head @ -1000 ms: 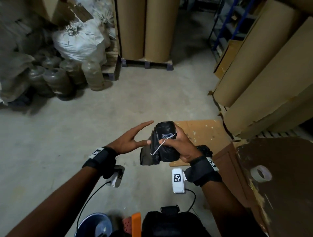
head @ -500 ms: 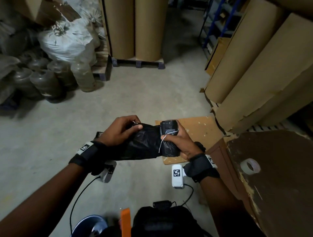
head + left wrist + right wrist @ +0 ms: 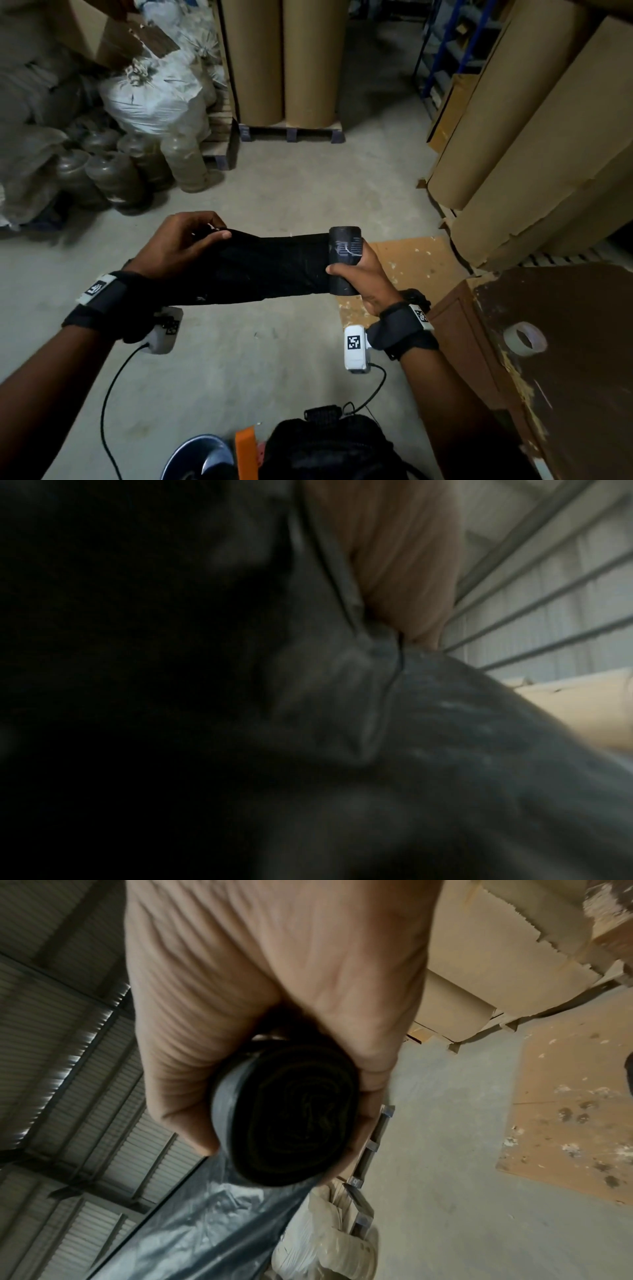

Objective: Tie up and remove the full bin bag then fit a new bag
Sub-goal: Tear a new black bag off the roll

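A roll of black bin bags [image 3: 343, 260] stands upright in my right hand [image 3: 368, 274], whose fingers curl round it; the right wrist view shows the roll's spiral end [image 3: 291, 1112] in that grip. A black bag [image 3: 267, 270] is drawn off the roll to the left, stretched flat between both hands. My left hand [image 3: 185, 243] pinches the bag's free end between thumb and fingers. In the left wrist view the black plastic [image 3: 394, 737] fills most of the picture, blurred. A grey bin [image 3: 198, 457] shows at the bottom edge, near my feet.
Tall brown paper rolls [image 3: 284, 61] stand on a pallet ahead and lean at the right [image 3: 534, 130]. White sacks [image 3: 154, 99] and dusty jars [image 3: 109, 174] crowd the left. A brown cabinet [image 3: 561, 359] with a tape roll [image 3: 524, 337] sits at the right. A black backpack [image 3: 329, 448] lies below.
My left hand took hold of the bag's loose end and drew it leftwards, unrolling a longer length. My right hand kept its grip on the roll.
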{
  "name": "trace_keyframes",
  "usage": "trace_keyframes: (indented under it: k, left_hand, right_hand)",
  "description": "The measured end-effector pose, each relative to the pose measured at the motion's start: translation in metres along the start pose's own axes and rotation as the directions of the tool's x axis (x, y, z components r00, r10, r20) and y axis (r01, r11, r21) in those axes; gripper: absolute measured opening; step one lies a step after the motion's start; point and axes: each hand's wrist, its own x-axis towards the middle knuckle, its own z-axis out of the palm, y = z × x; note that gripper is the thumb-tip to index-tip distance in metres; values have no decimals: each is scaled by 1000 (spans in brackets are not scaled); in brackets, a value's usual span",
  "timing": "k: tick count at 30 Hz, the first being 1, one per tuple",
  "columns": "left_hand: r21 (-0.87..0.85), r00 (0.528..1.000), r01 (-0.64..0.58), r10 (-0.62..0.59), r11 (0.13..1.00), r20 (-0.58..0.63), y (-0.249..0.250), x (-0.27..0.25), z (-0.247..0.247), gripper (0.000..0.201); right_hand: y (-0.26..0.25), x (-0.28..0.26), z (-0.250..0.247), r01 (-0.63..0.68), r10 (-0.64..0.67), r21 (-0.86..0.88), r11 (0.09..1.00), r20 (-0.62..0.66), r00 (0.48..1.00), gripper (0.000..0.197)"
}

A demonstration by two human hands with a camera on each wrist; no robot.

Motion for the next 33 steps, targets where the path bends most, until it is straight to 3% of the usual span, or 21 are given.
trace_keyframes:
  k: [7,11,12,15,19,25,33]
  left_hand:
    - [47,995,101,-100,994,-21,-31,-22,-23,20]
    - [386,957,228,-278,894,79,-49,-29,-30,39]
    - [395,946,238,-304,887,113,-49,-30,-25,45]
    - [141,946,202,-231,969,229,-43,-29,16,58]
    - [-239,937,170,-81,956,341,-22,-20,87,28]
    - [-457,992,109,-70,883,101,4,-5,106,36]
    - [-160,998,-50,53,986,17,36,18,86,15]
  right_hand:
    - [-7,-5,14,14,-15,14,1000,41,999,54]
    - [-17,-12,23,29,-28,-3,1000,131,991,59]
    - [-19,-13,24,33,-31,-11,999,159,987,57]
    - [-27,-17,32,45,-32,-48,998,249,968,52]
    - [-31,-18,39,51,-26,-76,996,296,955,53]
    - [-25,-25,22,17,-11,-26,1000,212,977,56]
    - [-13,-24,18,17,-17,33,999,-18,1000,52]
